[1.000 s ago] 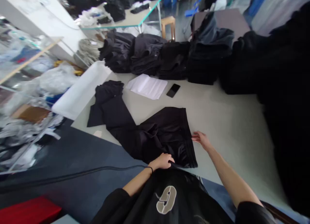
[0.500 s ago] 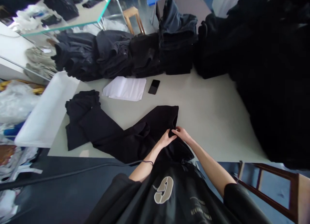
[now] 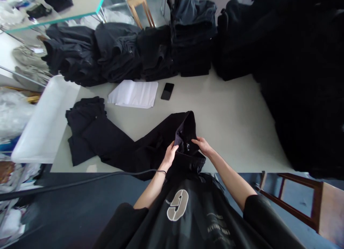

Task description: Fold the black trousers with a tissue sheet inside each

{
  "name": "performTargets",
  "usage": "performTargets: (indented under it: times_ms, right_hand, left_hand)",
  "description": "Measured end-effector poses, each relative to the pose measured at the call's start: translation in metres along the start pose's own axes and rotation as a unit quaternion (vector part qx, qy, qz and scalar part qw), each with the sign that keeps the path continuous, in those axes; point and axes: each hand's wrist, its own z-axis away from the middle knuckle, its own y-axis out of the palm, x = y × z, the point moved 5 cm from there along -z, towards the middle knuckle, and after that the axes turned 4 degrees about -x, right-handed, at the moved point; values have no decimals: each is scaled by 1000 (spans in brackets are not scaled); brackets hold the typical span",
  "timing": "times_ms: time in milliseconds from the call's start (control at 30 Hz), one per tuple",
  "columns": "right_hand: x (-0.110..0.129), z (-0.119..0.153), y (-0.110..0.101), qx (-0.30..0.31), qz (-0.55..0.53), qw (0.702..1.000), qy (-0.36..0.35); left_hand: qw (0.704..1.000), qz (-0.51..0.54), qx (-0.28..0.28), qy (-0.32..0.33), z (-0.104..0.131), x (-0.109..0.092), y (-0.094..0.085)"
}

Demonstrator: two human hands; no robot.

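Black trousers (image 3: 150,148) lie across the front of the table, with their waist end toward me. My left hand (image 3: 170,153) grips the near-left edge of the waistband, and my right hand (image 3: 202,145) grips its right edge. Between the hands the waist gapes apart, showing the dark inside and a small pale label (image 3: 187,146). The trousers' far end reaches left to a folded black garment pile (image 3: 86,123); where one stops and the other starts is hard to tell.
White paper sheets (image 3: 134,94) and a black phone (image 3: 167,91) lie beyond the trousers on the table (image 3: 228,123). Stacks of dark folded garments (image 3: 118,51) line the back. A large black heap (image 3: 303,91) covers the right side. A dark cable (image 3: 107,174) crosses before my left forearm.
My hands have moved apart, the left one leftward, and the waistband between them has spread so its inside and label show. The camera view has shifted slightly.
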Motion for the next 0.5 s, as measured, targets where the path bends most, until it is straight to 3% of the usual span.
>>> performTargets:
  times_ms: [133,233,367,500]
  right_hand:
    - [14,9,4,2,26,999,-45]
    - [22,12,4,-14,68,995,-71]
    - [25,11,-6,-86,114,987,-77]
    - [12,14,-19,-127,157,979,-38]
  left_hand:
    - [997,-70,-40,18,7,-20,-7]
    - [993,-100,-35,42,13,-34,2]
    - [971,-201,47,120,14,-39,45]
    - [934,-307,86,162,4,-16,93]
